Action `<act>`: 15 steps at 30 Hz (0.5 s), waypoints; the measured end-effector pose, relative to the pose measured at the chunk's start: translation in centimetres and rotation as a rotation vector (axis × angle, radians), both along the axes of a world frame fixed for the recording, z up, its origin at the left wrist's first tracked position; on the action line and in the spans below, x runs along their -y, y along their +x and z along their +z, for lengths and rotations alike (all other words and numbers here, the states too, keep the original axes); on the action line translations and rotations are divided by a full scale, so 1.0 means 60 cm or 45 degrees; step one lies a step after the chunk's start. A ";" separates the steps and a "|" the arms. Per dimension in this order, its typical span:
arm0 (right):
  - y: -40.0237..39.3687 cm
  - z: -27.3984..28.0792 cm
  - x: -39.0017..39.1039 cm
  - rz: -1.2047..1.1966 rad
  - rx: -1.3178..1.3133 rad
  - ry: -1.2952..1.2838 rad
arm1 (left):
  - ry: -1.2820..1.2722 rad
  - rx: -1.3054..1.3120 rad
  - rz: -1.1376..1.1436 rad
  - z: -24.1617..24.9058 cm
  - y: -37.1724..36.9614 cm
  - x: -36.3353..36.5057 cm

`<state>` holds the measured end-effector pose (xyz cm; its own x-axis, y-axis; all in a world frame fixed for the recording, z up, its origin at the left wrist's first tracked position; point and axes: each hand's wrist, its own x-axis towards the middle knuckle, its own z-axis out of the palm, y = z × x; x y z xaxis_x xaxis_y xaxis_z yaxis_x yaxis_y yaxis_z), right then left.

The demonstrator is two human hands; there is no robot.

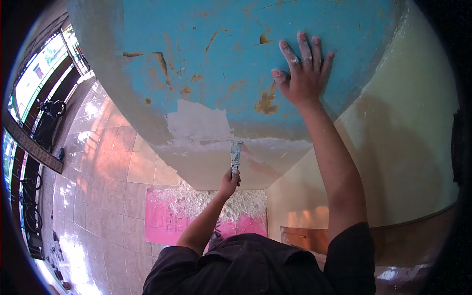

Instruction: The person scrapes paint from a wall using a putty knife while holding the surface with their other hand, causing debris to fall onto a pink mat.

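My left hand (229, 184) is wrapped round the handle of a putty knife (236, 153), whose whitish, smeared blade points up. The blade's tip lies at the lower edge of a pale scraped patch (199, 122) on the wall. Higher up and to the right, my right hand (304, 81) rests flat on the blue painted wall (216, 73), fingers spread and dusted white. Brown gouges and flaked spots mark the blue paint. Below it runs a beige band (216, 164).
A pink sheet (164, 223) lies on the floor at the wall's foot, strewn with whitish flakes (246, 204). Tiled floor (105, 196) stretches left towards parked two-wheelers (49, 110). On the right stands a pale wall (408, 118) with a brown band (314, 240) low down.
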<state>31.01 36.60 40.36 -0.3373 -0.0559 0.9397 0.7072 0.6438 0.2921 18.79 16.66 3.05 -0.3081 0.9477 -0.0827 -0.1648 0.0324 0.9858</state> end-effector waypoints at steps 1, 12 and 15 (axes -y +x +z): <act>0.000 0.000 -0.001 0.007 0.002 0.000 | 0.011 0.040 0.034 -0.004 0.013 -0.007; -0.001 -0.004 -0.013 0.085 -0.012 0.063 | 0.109 0.063 0.257 -0.016 0.042 -0.038; 0.001 -0.003 -0.007 0.060 -0.004 0.080 | 0.093 0.108 0.276 -0.003 0.052 -0.032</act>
